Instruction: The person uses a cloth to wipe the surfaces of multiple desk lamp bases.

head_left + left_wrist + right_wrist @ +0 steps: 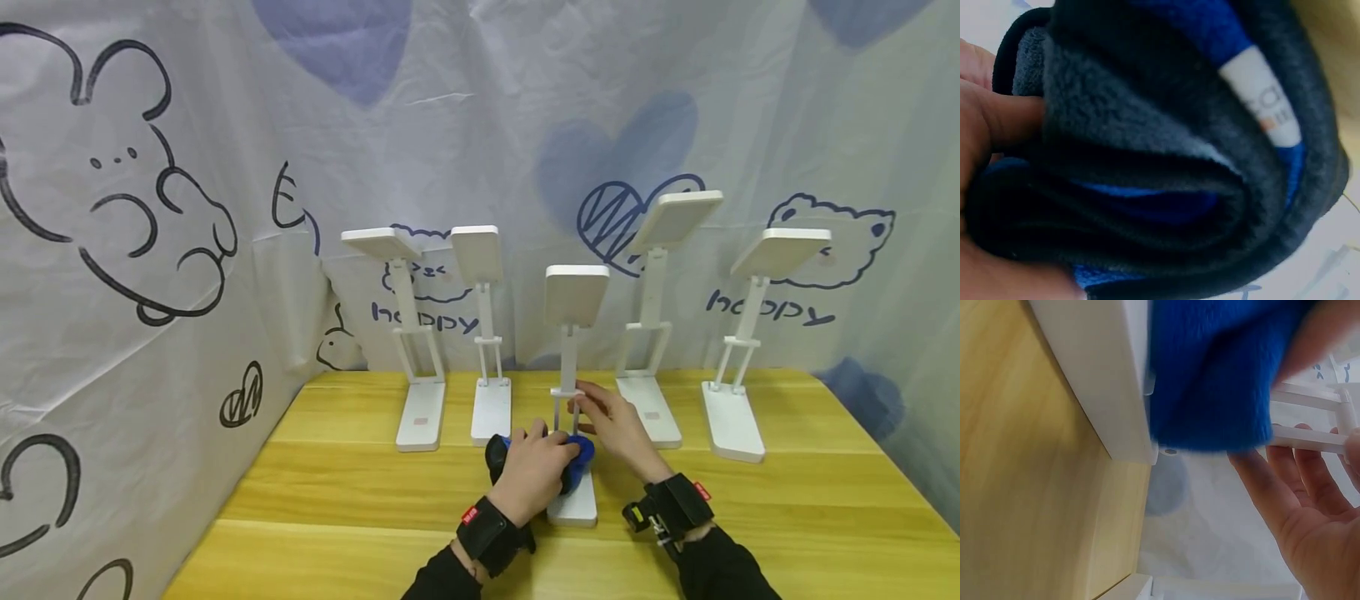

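Observation:
A folded blue and dark grey cloth with black edging is gripped in my left hand; the left wrist view shows its rolled layers and a white label. The cloth lies against the lower part of the middle white desk lamp, over its base. My right hand holds that lamp's lower support arm from the right, fingers behind the thin bars. The cloth and left hand hide part of the base and hinge.
More white desk lamps stand behind on the yellow wooden table: two to the left and two to the right. A printed white curtain hangs behind the table's back edge.

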{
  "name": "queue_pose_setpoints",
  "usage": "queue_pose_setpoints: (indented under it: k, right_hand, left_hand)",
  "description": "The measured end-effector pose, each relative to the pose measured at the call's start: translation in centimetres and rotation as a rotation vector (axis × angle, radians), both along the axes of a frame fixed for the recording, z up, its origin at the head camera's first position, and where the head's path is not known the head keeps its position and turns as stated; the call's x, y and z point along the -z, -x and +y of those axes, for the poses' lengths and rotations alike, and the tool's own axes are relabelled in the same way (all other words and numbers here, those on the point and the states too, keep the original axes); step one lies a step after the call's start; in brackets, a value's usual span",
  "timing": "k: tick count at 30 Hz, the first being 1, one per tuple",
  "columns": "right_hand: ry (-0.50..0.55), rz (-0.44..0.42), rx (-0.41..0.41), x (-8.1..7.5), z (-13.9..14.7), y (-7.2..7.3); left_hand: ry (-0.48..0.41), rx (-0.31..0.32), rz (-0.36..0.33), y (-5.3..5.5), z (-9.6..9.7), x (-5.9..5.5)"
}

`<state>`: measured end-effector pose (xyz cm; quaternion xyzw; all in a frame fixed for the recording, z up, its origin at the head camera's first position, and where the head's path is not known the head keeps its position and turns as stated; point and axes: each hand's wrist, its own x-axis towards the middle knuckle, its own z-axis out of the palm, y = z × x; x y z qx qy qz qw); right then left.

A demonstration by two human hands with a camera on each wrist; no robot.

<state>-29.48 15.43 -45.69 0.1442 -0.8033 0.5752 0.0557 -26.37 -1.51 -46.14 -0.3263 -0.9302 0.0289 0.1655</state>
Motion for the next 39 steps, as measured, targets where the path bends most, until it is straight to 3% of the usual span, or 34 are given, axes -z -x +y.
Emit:
queue_pose_setpoints:
  k: [7, 15, 25, 30, 39]
  right_hand:
    - [-0.01, 0.0, -0.021, 0.1, 0.2, 0.0]
    - [0.001, -0.002, -0.037, 0.1, 0.5, 0.0]
    - [-0.015, -0.01, -0.023, 0.0, 0.2, -0.1]
    - [-0.018, -0.003, -0.036, -0.1, 0.2, -0.1]
    - [-0.025, -0.012, -0.013, 0.0, 0.1, 0.1]
  left_hand:
    - [0.02, 0.08, -0.063, 0.0, 0.4, -0.3]
    - [0.087, 0.221, -0.151, -1.5, -0.6, -1.4]
    - [0.024, 0.356, -0.242, -2.8, -3.3, -1.4]
    - [0.0, 0.312, -0.27, -2.6, -4.7, -1.5]
    - [-0.007, 0.161, -0.089, -1.1, -5.3, -0.7]
